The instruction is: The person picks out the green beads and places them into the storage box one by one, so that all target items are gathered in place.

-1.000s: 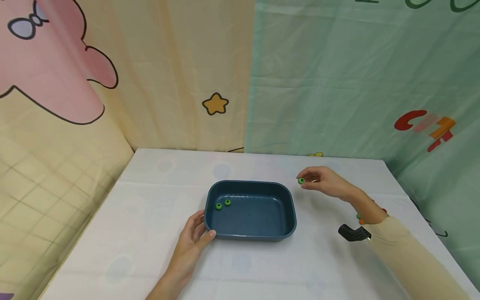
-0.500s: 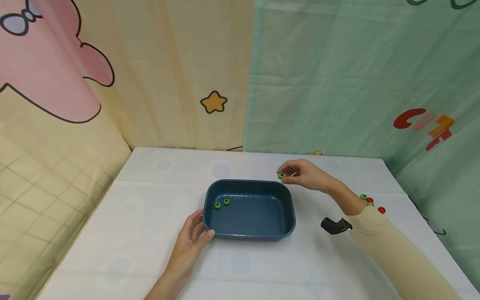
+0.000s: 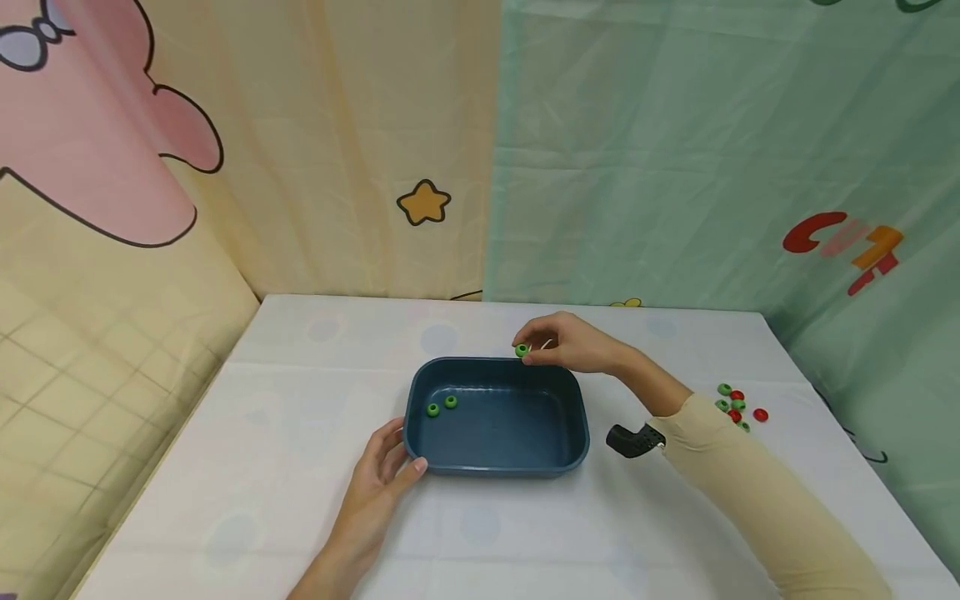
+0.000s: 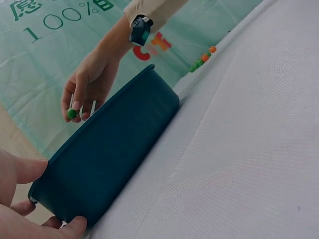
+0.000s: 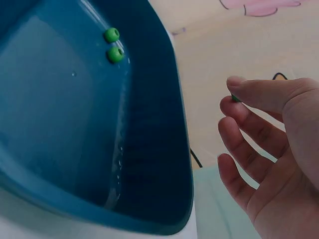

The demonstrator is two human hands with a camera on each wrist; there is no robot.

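Hanging at the back are a cream cloth [image 3: 337, 125] and, to its right, a pale green cloth [image 3: 645, 167]. In front of them, a white table [image 3: 540, 542] fills much of the lower half of the head view. A beige sleeve [image 3: 757, 483] reaches over it from the lower right. Near the middle of the table sits a dark blue tray [image 3: 502, 429], rectangular with rounded corners. The person's left hand [image 3: 372, 492] grips its near left corner, thumb at the front and fingers along the left side. The right hand [image 3: 573, 343] is raised by the far rim, thumb and forefinger pinched together, the remaining fingers loosely bent and spread apart. A black device [image 3: 632, 441] sticks out below the right wrist. At the right of the table, well apart from the tray, lies a loose group of small beads [image 3: 738, 406], green and red. Inside the tray, towards its left end, rest two green beads [image 3: 432, 410], close together. One green bead [image 3: 522, 351] is held between the right thumb and forefinger; whether it is directly over the tray's inside, I cannot tell.
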